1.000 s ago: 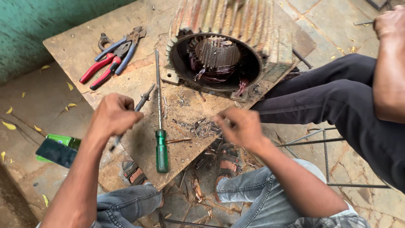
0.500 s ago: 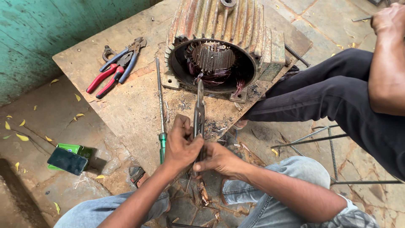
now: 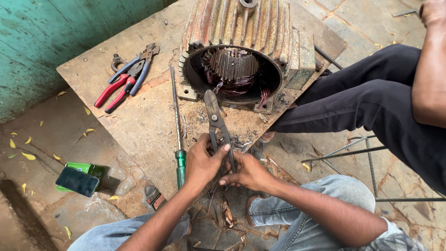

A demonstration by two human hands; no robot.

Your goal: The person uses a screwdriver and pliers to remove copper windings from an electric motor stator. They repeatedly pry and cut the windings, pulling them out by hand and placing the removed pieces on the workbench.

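A dark, rectangular phone with a blank glossy screen point(image 3: 77, 181) lies on the stone floor left of the tabletop, resting atop a flat green rectangular package point(image 3: 88, 168).

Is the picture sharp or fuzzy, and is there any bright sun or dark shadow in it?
Head view: soft, even daylight with no glare; the snips in the left hand and right hand look sharp, as do the green-handled screwdriver and pliers; the inside of the motor housing is dim; the wooden board shows only faint shadows; the top-right edge is slightly soft.
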